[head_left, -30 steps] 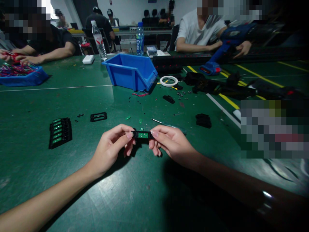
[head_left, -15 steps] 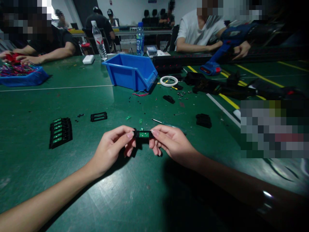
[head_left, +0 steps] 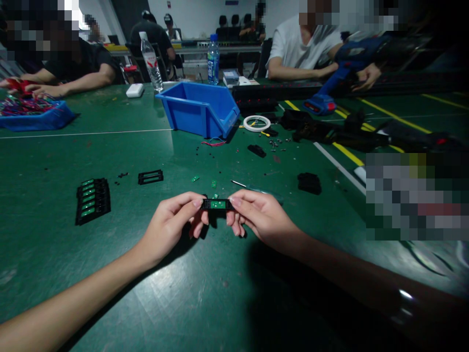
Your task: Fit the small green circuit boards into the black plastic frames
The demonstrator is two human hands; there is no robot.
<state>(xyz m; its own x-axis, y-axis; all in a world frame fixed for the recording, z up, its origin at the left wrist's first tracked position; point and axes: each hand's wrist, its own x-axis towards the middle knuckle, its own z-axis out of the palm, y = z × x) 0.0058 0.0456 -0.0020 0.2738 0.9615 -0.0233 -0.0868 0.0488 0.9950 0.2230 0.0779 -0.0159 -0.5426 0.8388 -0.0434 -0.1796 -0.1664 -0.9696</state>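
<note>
Between my two hands is a small black plastic frame with a green circuit board point(head_left: 219, 205) set in it. My left hand point(head_left: 176, 215) pinches its left end between thumb and fingers, and my right hand point(head_left: 258, 215) pinches the right end. Just beyond lie small loose green boards point(head_left: 214, 184) and a screwdriver point(head_left: 239, 184), partly behind my right hand. To the left, a row of black frames with green boards point(head_left: 93, 199) rests on the table, near an open black frame point(head_left: 150, 177). A stack of black parts point(head_left: 309, 183) lies to the right.
On the green table point(head_left: 120, 298) stand a blue bin point(head_left: 186, 110), a white ring point(head_left: 256, 123) and scattered screws. A cordless drill point(head_left: 330, 83) is at the back right. A blue tray of wires point(head_left: 32, 115) sits at the left. Other people sit across the table.
The black frame is tipped slightly between my fingers, and my left thumb has shifted a little on its end. Otherwise the hands hold nearly the same place.
</note>
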